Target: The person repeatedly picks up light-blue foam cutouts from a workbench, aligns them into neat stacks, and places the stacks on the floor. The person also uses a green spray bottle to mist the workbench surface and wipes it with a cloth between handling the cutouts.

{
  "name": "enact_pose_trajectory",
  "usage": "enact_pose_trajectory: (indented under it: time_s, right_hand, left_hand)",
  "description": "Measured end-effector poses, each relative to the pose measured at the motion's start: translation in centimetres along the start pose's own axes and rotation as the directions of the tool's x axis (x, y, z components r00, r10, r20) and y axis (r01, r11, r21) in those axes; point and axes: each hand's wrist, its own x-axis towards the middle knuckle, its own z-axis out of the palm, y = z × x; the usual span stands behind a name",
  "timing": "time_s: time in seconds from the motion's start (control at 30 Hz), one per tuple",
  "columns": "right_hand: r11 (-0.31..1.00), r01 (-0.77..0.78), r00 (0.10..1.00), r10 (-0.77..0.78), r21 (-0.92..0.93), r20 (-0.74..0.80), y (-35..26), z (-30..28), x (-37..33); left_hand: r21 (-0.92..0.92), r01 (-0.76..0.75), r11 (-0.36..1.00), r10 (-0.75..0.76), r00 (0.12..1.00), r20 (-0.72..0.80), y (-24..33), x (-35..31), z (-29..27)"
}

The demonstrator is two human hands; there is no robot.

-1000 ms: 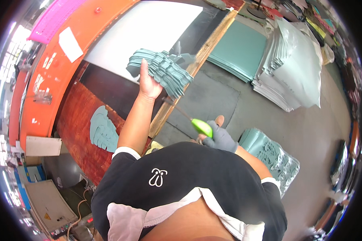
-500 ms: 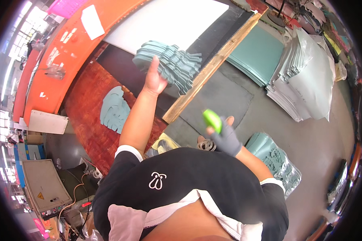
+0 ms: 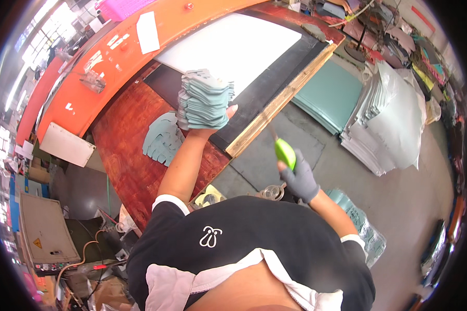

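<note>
A thick stack of wavy-edged teal cut pieces (image 3: 206, 103) rests upright on my bare left hand (image 3: 229, 115). That hand is closed around its near side, with the thumb at the right; the other fingers are hidden behind the stack. My right hand (image 3: 302, 182), in a grey glove with the thumb bare, grips a green-handled tool (image 3: 285, 154) with a thin shaft pointing up and away. The tip of that tool is blurred. Beside my left forearm, more teal cut pieces (image 3: 161, 140) lie in a flat pile on the red-brown board (image 3: 124, 135).
Beyond the stack is a white cutting board (image 3: 244, 41) on a black bed with a wooden edge strip (image 3: 280, 101). An orange machine beam (image 3: 119, 54) crosses the upper left. Teal sheets (image 3: 329, 96) and grey-white sheets (image 3: 384, 122) are piled at the right. Perforated teal scrap (image 3: 360, 220) lies near my right elbow.
My left hand has turned and drawn nearer, and the fanned-out pieces now form a compact stack. My right hand has shifted slightly right with the green-handled tool. The view has shifted a little.
</note>
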Motion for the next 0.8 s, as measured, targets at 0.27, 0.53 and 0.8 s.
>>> enact_pose_trajectory:
  time_s: [0.27, 0.53, 0.8]
  right_hand:
    - [0.974, 0.135, 0.97, -0.092, -0.184, 0.226, 0.9, 0.2, -1.1]
    - [0.965, 0.069, 0.977, -0.015, -0.253, 0.21, 1.9, 0.3, -1.0]
    - [0.965, -0.15, 0.988, 0.141, 0.217, 0.056, 0.7, -0.6, -1.1]
  left_hand:
    - [-0.901, 0.396, -0.177, -0.527, 0.735, 0.427, -1.2, -1.4, 1.6]
    - [-0.691, 0.071, -0.719, -0.409, 0.761, 0.503, -3.2, -2.0, 1.4]
    - [-0.639, 0.181, -0.748, -0.015, 0.957, 0.289, -5.3, -2.1, 0.4]
